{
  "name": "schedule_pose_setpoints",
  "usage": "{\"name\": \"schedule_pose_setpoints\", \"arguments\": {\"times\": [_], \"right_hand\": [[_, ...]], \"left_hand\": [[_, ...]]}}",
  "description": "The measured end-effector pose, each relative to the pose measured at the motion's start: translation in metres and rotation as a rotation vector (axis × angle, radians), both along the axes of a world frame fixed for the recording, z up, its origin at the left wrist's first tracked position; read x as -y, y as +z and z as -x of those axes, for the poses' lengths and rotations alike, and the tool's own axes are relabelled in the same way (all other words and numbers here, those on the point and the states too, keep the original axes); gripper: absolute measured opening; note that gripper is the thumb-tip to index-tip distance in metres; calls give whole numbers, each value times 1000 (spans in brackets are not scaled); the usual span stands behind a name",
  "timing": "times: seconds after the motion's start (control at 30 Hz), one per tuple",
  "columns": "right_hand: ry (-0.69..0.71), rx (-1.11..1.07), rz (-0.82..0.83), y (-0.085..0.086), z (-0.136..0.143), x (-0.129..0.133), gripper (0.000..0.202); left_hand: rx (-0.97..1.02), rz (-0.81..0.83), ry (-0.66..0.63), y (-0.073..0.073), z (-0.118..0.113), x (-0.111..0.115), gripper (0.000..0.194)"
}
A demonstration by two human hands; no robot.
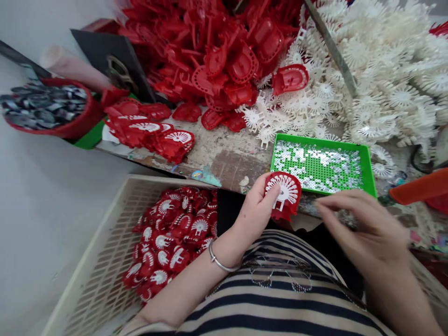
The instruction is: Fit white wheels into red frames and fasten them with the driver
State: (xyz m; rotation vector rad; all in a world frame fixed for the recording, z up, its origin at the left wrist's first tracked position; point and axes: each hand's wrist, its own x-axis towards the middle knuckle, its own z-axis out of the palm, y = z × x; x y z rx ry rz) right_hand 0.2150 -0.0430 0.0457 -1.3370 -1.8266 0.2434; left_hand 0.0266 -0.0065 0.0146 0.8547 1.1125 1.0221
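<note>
on the worktop [238, 163], a tray [367, 168] of metal fasteners [332, 156] lies before heaped fan inserts [367, 70]; heaped shells [227, 56] lie left of those, a basin [94, 109] further left. below the worktop's left part, a crate [105, 261] holds assembled pieces [175, 233].

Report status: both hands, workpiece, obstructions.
Left hand gripping red round-topped plastic piece, white fan-shaped insert facing up. Right hand beside green rectangular plastic tray; pinch contents unclear. Nothing visible blocking between hands.
</note>
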Motion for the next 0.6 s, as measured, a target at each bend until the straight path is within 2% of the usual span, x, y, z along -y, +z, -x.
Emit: {"name": "schedule_pose_setpoints", "arguments": {"times": [0.07,0.1,0.23,0.3,0.5,0.6], "right_hand": [[151,47,0,-13,23,-12,6],[178,54,4,-20,32,-17,8],[105,169,-3,-41,45,-25,52],[100,248,-15,-45,44,-24,61],[107,331,-11,-47,39,-27,59],[103,324,-7,-46,40,-30,54]], "left_hand": [[-108,-85,2,1,3,0,26],[-146,-116,4,2,5,0,25],[-145,-106,7,2,8,-1,25],[-101,-65,-6,2,7,-1,25],[51,42,-31,-3,5,-1,28],[118,91,14,-6,3,-2,35]]}}
